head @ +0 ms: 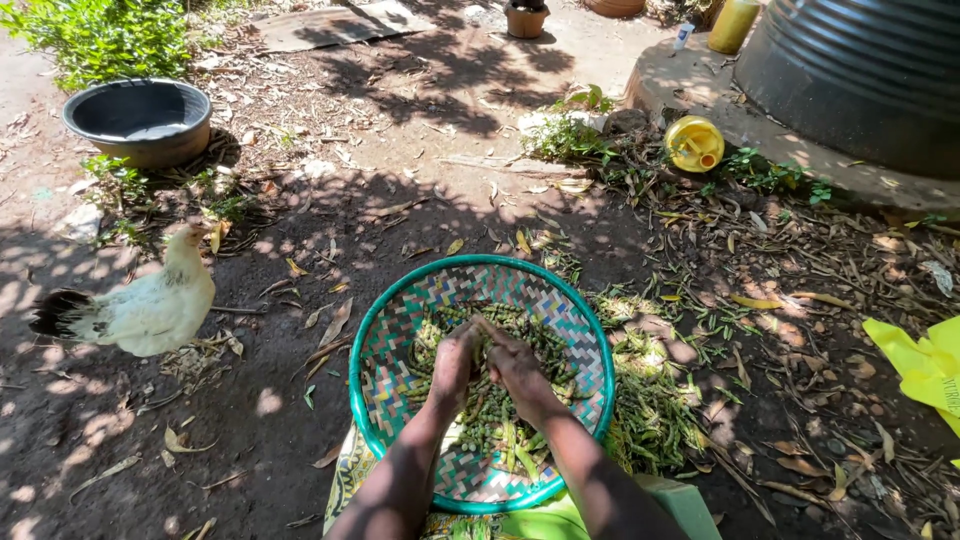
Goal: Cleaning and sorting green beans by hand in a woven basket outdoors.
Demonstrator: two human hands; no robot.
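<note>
A green pea pod (483, 330) is being held between both hands over the middle of a round woven tray (400, 345), which is resting on the person's lap. The left hand (455, 365) is curling closed around the pod's near end; the right hand (515, 365) is pinching it, fingers bent in tight. Both hands are touching each other at the fingertips. A heap of green pods and peas (490, 415) is lying in the tray beneath them. Emptied pods (650, 400) are piling on the bare soil just beside the tray's right rim. A pale chicken (145, 305) is standing well to the left. A dark basin (140, 120) is sitting far left, a yellow jerrycan (695, 143) lying beyond near a dark water tank (860, 70).
</note>
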